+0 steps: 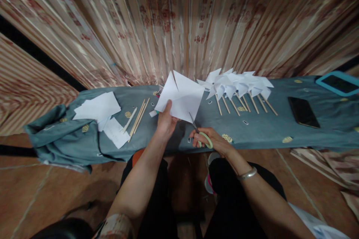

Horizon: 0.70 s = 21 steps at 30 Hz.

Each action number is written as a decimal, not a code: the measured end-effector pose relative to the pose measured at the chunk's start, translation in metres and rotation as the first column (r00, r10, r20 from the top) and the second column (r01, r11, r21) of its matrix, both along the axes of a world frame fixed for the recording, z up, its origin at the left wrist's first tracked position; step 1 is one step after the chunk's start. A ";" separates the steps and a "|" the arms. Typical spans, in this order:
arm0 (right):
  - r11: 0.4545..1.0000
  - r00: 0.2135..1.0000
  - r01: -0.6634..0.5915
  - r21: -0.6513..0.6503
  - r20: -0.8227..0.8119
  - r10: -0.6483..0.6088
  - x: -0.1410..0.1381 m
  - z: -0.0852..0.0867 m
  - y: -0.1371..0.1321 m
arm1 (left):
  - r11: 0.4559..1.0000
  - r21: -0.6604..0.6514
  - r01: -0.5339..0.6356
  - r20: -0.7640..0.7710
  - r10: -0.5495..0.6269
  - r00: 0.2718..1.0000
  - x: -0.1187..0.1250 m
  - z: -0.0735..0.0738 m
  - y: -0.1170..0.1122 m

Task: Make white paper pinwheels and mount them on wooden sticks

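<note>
My left hand (166, 122) grips a white sheet of paper (183, 95) by its lower left edge, thumb on top. A slit runs inward from the sheet's top corner. In my right hand (209, 140) is a pair of scissors (208, 141) with pale green handles, fingers wrapped round the loops. The scissor blades meet the sheet at its bottom right corner. Right of the sheet lie several white paper pinwheels (234, 84) on wooden sticks, overlapping in a row.
On the green cloth (275, 119) at left lie stacked white paper pieces (98, 106), a marked paper (117, 133), a white pen (130, 119) and loose wooden sticks (139, 119). A black phone (303, 112) and a blue-framed tablet (340, 83) lie right. A curtain (179, 18) hangs behind.
</note>
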State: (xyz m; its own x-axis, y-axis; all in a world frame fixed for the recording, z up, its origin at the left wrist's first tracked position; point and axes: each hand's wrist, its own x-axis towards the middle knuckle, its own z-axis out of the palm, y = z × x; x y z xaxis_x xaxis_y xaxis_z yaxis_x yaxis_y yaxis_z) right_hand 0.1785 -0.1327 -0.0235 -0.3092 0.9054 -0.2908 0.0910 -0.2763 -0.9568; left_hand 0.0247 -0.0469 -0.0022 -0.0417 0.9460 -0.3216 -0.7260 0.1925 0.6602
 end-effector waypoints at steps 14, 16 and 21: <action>1.000 1.000 0.010 0.014 -0.003 -0.010 0.000 0.001 0.000 | 1.000 -0.003 -0.007 -0.015 0.007 1.000 0.000 0.000 0.000; 1.000 1.000 0.023 0.006 -0.014 -0.023 -0.001 0.002 -0.001 | 1.000 -0.006 -0.010 -0.013 0.010 1.000 0.000 0.000 0.000; 0.999 0.999 0.035 0.016 -0.021 -0.034 -0.001 0.000 0.000 | 1.000 0.014 -0.022 0.008 0.021 1.000 0.000 0.001 -0.001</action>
